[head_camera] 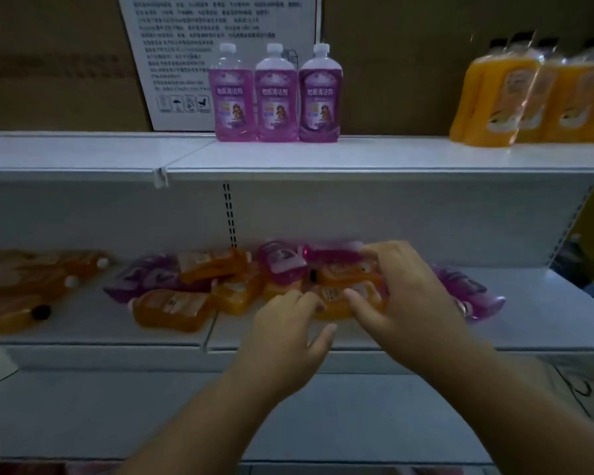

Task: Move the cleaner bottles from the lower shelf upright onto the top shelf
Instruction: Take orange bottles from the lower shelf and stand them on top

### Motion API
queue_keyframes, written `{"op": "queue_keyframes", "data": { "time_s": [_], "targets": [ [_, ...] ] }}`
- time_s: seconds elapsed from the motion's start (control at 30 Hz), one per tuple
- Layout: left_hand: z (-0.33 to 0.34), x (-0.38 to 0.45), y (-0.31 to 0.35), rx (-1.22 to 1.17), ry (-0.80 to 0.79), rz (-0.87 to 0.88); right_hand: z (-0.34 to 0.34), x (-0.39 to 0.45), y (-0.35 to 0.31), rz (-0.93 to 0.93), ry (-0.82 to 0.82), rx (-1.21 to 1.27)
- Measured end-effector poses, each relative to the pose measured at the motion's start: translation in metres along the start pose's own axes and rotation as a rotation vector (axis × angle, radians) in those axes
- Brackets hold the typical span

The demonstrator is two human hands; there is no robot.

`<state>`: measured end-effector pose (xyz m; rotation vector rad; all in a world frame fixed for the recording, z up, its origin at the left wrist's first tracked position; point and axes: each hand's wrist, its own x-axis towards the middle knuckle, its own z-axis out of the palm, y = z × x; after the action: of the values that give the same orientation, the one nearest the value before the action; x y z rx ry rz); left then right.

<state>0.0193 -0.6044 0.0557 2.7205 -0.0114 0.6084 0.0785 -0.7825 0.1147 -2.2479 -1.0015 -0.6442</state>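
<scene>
Cleaner bottles [220, 289], orange and purple, lie jumbled on the lower shelf [528, 323]; three purple bottles [276, 94] stand upright on the top shelf [391, 154]. Right hand [408, 289] curls around an orange bottle [343, 293]; left hand [288, 334] hovers half-open just beside.

top shelf [357, 156]: smooth white metal (faint sheen) | purple bottles [276, 97]: glossy clear plastic | box [59, 63]: matt cardboard
</scene>
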Motion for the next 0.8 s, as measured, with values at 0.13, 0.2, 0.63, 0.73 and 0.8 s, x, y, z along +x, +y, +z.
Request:
{"op": "queue_keyframes", "data": {
  "time_s": [0.13, 0.2, 0.63, 0.73, 0.8],
  "targets": [
    [0.036, 0.027, -0.023, -0.044, -0.131, -0.009, 0.021, -0.005, 0.022, 0.143, -0.016, -0.060],
    [0.054, 0.045, -0.028, -0.085, -0.200, -0.018, 0.027, -0.005, 0.034, 0.217, -0.030, -0.083],
    [0.148, 0.146, -0.058, 0.133, -0.278, -0.376, 0.046, -0.011, 0.113, 0.538, -0.139, -0.166],
    [0.146, 0.147, -0.054, 0.020, -0.363, -0.462, 0.049, -0.013, 0.143, 0.566, -0.213, -0.133],
    [0.143, 0.138, -0.045, -0.113, -0.371, -0.510, 0.053, -0.013, 0.167, 0.544, -0.261, -0.137]
  ]
}}
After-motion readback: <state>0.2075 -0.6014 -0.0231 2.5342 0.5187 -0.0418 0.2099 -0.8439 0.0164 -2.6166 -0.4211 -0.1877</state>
